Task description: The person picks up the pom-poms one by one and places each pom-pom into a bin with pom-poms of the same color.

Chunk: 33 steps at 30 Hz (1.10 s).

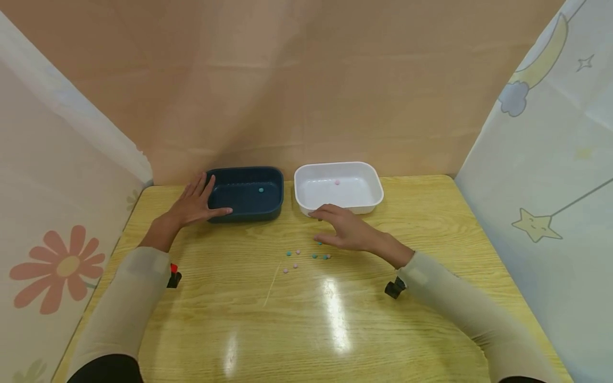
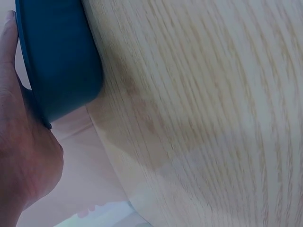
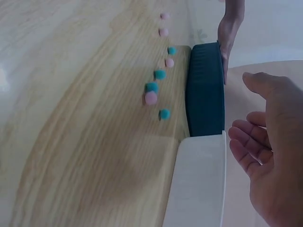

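My left hand [image 1: 192,205] rests at the left end of a dark blue tray [image 1: 254,216], fingers spread along its rim and thumb over the near edge. One small teal ball [image 1: 261,190] lies inside that tray. Beside it stands a white tray [image 1: 366,208] holding one small pink ball [image 1: 337,182]. My right hand [image 1: 347,230] hovers by the white tray's near side, thumb apart from loosely bent fingers; the right wrist view shows nothing in the hand [image 3: 281,142]. Below and left of it, several teal balls [image 3: 159,74] and pink balls [image 3: 150,98] lie scattered on the table.
The wooden table [image 1: 230,308] runs up to a brown paper backdrop [image 1: 297,96] behind the trays. Patterned sheets hang at the left [image 1: 52,186] and right [image 1: 551,159]. A thin pale strip [image 1: 272,284] shows on the tabletop left of the glare.
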Available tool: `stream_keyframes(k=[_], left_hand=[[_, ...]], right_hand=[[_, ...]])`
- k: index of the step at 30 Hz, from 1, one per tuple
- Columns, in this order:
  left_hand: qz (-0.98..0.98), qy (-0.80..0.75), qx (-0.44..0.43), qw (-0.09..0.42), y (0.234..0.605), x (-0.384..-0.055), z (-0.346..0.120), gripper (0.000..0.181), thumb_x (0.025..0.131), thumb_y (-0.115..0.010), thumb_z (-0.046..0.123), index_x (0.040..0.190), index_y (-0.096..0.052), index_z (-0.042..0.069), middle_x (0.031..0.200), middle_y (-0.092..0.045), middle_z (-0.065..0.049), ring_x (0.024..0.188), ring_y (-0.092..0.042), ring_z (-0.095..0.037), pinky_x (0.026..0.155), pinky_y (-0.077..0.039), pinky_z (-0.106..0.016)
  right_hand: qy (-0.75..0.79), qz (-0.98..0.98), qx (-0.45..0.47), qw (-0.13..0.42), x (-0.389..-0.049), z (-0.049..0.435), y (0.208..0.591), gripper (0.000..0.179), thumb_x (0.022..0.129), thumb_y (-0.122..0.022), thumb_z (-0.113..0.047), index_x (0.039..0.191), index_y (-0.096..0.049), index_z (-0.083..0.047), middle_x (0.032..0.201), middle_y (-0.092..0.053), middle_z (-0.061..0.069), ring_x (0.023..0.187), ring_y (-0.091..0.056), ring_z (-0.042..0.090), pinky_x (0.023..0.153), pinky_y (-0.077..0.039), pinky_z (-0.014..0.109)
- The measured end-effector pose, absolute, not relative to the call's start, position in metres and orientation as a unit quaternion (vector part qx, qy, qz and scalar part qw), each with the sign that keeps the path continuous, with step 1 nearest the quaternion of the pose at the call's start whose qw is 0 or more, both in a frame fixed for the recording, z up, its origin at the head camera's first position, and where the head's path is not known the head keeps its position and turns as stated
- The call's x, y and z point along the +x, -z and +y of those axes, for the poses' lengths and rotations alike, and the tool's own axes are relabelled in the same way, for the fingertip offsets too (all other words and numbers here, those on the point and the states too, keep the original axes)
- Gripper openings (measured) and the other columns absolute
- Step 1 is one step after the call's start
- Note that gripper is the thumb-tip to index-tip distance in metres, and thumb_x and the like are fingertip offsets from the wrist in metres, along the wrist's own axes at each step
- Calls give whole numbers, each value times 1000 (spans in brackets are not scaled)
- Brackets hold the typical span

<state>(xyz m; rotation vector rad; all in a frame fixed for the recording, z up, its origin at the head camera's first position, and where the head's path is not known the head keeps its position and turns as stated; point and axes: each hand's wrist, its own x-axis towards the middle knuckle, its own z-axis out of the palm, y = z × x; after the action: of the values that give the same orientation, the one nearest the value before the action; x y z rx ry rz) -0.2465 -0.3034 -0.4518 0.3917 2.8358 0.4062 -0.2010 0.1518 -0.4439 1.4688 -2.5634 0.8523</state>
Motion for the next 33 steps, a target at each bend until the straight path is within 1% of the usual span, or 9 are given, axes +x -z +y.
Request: stream_keyframes(k=[5,8,13,18,21,24,30,33], left_hand=[[973,-142,133,123,452,-247,-304,119,97,-59,70,169,9,5,174,22,-22,161,18,-42,127,8,-65],[973,-143,134,122,453,-248,-304,119,97,-60,70,169,8,5,174,21,-22,161,18,-42,127,8,-65],[974,-136,134,119,456,-250,-304,119,97,-59,71,169,8,4,174,20,-23,162,16,-42,127,7,-65],[975,-135,131,121,455,-249,-304,119,97,-59,71,169,9,5,174,22,-21,162,17,-41,127,8,-65],[974,-136,130,122,454,-248,-303,119,97,-59,71,169,10,6,174,22,-21,162,17,-41,127,7,-65],[974,-138,132,121,453,-247,-303,119,97,-59,71,169,10,5,174,22,-22,162,17,-41,127,7,-65],[974,-138,134,119,453,-247,-303,120,96,-60,71,169,8,4,174,20,-23,162,17,-42,127,6,-67],[975,-134,133,122,453,-248,-302,119,97,-59,71,169,7,5,174,20,-23,162,17,-42,127,5,-67]], right_hand=[[-271,-833,483,19,-198,143,452,50,96,-81,-28,133,-68,2,129,-70,15,119,-65,28,102,-55,44],[-274,-829,488,11,-197,139,458,50,96,-80,-29,133,-69,3,128,-70,14,120,-65,28,103,-55,44],[-281,-821,497,0,-196,131,469,50,96,-81,-29,132,-69,4,126,-70,15,116,-66,26,97,-56,41],[-298,-812,502,-12,-199,124,477,48,95,-82,-28,128,-72,5,118,-72,15,104,-69,27,86,-57,37],[-307,-806,506,-15,-200,118,482,44,93,-85,-24,125,-74,4,112,-73,14,98,-69,27,83,-57,35],[-310,-807,502,-25,-201,114,487,40,92,-85,-22,123,-76,3,112,-74,13,98,-69,25,86,-57,34],[-308,-809,498,-52,-201,106,494,35,93,-84,-22,121,-78,-1,116,-74,9,107,-68,21,94,-56,34],[-308,-809,497,-60,-201,104,497,33,94,-83,-23,120,-78,-2,117,-73,7,110,-68,21,98,-55,34]])
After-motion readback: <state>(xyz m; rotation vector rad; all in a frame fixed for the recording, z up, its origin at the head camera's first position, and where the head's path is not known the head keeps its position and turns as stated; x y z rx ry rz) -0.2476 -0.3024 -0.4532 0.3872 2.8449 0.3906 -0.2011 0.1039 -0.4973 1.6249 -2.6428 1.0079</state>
